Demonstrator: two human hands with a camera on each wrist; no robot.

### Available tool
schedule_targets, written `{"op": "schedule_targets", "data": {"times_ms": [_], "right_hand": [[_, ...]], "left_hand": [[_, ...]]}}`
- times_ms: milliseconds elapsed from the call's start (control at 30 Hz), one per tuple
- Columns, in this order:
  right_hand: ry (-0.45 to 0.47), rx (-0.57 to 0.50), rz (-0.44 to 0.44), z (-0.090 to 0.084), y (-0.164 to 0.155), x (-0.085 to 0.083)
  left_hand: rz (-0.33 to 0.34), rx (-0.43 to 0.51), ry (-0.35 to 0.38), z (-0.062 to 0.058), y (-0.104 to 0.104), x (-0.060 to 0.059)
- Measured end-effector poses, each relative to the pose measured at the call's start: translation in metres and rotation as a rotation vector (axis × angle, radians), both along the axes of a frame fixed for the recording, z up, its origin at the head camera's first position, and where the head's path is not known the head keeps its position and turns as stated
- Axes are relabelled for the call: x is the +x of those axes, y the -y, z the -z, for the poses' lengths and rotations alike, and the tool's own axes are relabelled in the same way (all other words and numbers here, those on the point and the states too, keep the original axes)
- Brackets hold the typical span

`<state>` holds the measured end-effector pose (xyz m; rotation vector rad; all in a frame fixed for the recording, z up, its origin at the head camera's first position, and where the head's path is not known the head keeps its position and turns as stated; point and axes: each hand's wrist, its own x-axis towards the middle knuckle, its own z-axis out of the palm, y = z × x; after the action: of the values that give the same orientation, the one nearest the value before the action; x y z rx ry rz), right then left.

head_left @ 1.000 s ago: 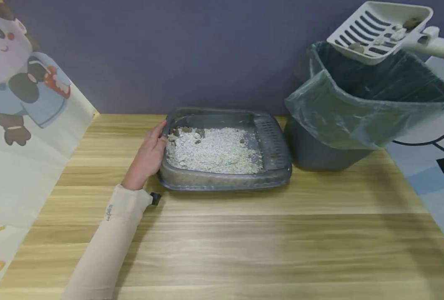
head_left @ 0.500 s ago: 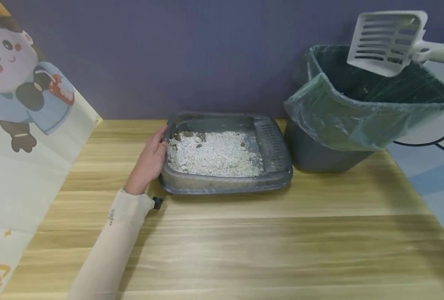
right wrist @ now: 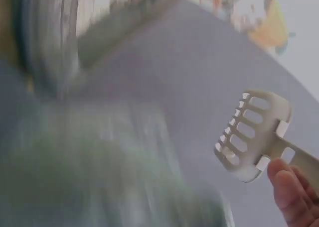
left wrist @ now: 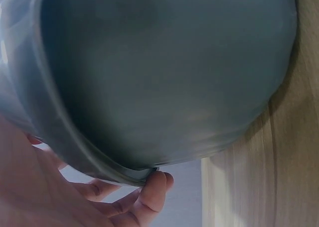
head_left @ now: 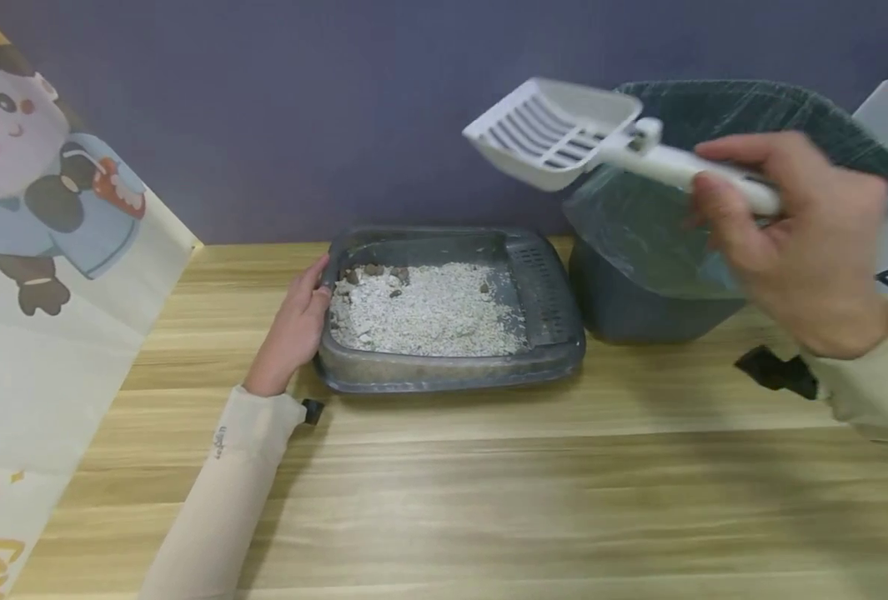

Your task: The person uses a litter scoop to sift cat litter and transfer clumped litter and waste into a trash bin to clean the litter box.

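My left hand (head_left: pixel 292 327) grips the left rim of a dark grey litter box (head_left: pixel 454 367). In the left wrist view its curled fingers (left wrist: pixel 152 193) are at the lip of the box. White litter (head_left: pixel 432 312) covers most of the box floor, with several brown clumps (head_left: pixel 374 270) at its back left corner. My right hand (head_left: pixel 804 242) holds a white slotted litter scoop (head_left: pixel 552 133) by its handle, up in the air between the box and the bin. The scoop's pan appears bare. In the right wrist view the scoop (right wrist: pixel 254 132) shows against the wall.
Right of the box stands a grey bin (head_left: pixel 646 312) lined with a translucent green bag (head_left: pixel 657 242), its mouth partly behind my right hand. A purple wall (head_left: pixel 263 125) rises behind the wooden table (head_left: pixel 444 483). Cartoon panels flank both sides.
The scoop carried clumps over the bin, then tipped over its mouth. Now it is level, bare, and further left, with my right hand fully in view. My left hand has stayed on the box.
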<state>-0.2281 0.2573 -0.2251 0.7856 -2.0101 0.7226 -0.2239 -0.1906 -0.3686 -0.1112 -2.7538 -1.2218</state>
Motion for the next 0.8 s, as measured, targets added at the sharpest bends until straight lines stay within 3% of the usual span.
{"op": "schedule_targets", "data": {"times_ms": [67,133,233,367,600,800], "right_hand": [[-0.021,0.045,-0.074,0.012,0.025,-0.001],[0.036,0.105,-0.142,0.024,0.049,-0.004],[0.208,0.24,-0.204,0.038,0.08,-0.018],[0.435,0.396,-0.218,0.049,0.111,-0.041],[0.686,0.562,-0.239,0.05,0.134,-0.071],[0.846,0.612,-0.322,0.054,0.137,-0.091]], "left_hand": [[-0.004,0.006,-0.001,-0.001,0.002,0.001],[-0.004,0.01,-0.004,-0.001,0.003,0.0],[-0.001,0.02,-0.015,0.0,0.002,0.0],[-0.006,0.026,-0.033,0.002,0.0,-0.001],[-0.01,0.032,-0.032,0.002,0.001,-0.001],[-0.009,0.032,-0.027,0.001,-0.001,-0.001]]}}
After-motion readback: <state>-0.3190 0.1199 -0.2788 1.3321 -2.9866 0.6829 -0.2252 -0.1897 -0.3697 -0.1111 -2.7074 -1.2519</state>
